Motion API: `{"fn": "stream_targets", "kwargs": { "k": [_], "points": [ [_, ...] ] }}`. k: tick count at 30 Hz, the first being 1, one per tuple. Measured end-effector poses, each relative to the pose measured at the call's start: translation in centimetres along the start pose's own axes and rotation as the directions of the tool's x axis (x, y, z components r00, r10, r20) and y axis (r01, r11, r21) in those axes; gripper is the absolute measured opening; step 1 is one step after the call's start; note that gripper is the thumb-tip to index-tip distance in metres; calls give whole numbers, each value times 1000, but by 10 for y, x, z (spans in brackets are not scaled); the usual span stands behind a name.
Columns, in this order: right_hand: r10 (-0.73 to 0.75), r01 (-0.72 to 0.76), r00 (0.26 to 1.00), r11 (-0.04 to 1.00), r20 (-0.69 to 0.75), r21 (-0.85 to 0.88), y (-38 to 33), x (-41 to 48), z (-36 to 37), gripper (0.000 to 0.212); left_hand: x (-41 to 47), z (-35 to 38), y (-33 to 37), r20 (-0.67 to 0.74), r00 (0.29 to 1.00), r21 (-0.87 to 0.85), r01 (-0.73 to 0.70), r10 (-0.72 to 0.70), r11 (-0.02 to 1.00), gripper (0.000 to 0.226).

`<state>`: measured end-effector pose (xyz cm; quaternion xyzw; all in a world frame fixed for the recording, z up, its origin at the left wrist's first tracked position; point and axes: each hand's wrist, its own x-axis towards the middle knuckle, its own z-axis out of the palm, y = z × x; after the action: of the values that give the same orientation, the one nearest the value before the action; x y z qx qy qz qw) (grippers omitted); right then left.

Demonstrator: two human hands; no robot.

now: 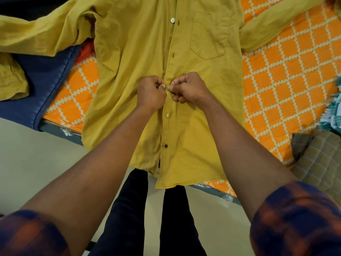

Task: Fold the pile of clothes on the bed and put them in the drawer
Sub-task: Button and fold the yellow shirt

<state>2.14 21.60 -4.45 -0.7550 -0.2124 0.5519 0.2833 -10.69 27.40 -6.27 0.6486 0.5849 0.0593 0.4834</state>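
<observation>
On bed [287, 74], both hands [170, 88] pinch shirt placket [168, 71].

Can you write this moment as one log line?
step: buttoning shirt | left hand: pinches front edge | right hand: pinches front edge | shirt: spread on bed, hem over edge | folding: not started

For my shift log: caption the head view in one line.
Left hand and right hand pinch the front of a yellow shirt spread on the bed.
</observation>
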Motion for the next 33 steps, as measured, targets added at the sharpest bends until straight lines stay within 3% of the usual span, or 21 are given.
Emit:
{"fn": "stream_targets", "kwargs": {
  "k": [5,8,12,16,20,22,30,33],
  "points": [
    [-42,41,999,998,-8,-42,5,1,3,15,0,-4,4,35,999,113,-34,30,993,14],
    [-89,92,993,995,-79,39,13,0,8,14,3,-6,8,109,994,159,-19,2,987,20],
    [-91,113,987,978,-129,174,23,-2,10,14,3,-3,13,141,984,60,104,-112,993,26],
    [-165,207,951,968,-262,145,29,-11,24,12,-2,-3,16,161,969,-100,205,-188,974,17],
    [-107,175,958,953,-266,249,33,-15,30,12,3,-3,24,207,923,-90,347,-324,933,13],
    [-100,166,960,956,-262,242,32,-14,29,12,7,-5,27,230,896,-74,406,-380,911,23],
    [-68,114,978,965,-195,237,27,-11,22,11,8,-8,33,285,876,-43,418,-390,907,18],
    [-129,191,945,963,-300,188,33,-11,28,9,8,-5,34,291,870,-32,426,-399,904,31]
  ]
}}
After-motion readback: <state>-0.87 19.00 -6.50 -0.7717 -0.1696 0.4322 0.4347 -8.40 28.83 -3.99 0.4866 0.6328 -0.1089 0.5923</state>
